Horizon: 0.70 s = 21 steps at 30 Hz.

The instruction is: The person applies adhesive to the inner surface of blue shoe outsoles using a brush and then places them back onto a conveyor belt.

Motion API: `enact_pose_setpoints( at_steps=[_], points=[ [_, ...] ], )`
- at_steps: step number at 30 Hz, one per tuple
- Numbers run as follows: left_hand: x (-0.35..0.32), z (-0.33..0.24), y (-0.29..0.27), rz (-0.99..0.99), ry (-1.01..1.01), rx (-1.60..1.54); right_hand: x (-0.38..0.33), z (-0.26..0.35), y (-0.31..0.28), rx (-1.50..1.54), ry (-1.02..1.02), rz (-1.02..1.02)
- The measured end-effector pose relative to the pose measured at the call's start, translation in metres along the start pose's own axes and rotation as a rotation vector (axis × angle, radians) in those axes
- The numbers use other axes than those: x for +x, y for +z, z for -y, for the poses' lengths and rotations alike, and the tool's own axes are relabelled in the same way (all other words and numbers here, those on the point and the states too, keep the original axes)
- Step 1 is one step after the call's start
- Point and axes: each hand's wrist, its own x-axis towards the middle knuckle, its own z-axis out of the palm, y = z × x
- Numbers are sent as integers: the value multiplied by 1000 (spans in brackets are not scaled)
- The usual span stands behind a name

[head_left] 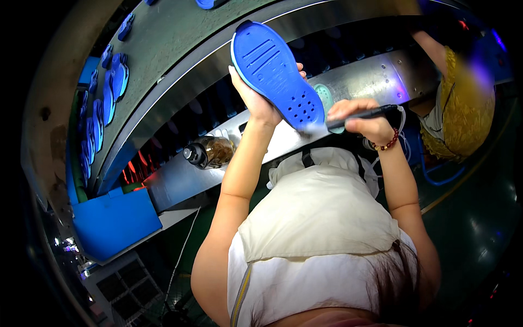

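Long metal surface (376,73) curving past, just beyond both hands. The blue shoe sole (275,73) is up in the air, tread side showing, its heel end clamped in the left hand (256,98), fingers wrapped behind it. Down-left of that hand, a glass bottle (210,152) lies on its side (dark cap towards the left). The right hand (362,122) is closed around a slim black brush (354,115), tip touching the sole's heel edge.

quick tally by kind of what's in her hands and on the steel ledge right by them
blue shoe sole, held up in the left hand: 1
black-handled brush, in the right hand: 1
pale green insole on the ledge: 1
dark-capped jar on the ledge: 1
total: 4
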Motion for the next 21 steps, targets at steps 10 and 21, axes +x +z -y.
enact_pose_setpoints(
  at_steps=[10, 21],
  points=[
    [-12, 30, -18, -81, -291, -79, 6, 25, 19, -73, 301, -81],
    [-10, 5, -10, -12, -689, 31, 10, 52, 9, -452, 75, 447]
  ],
)
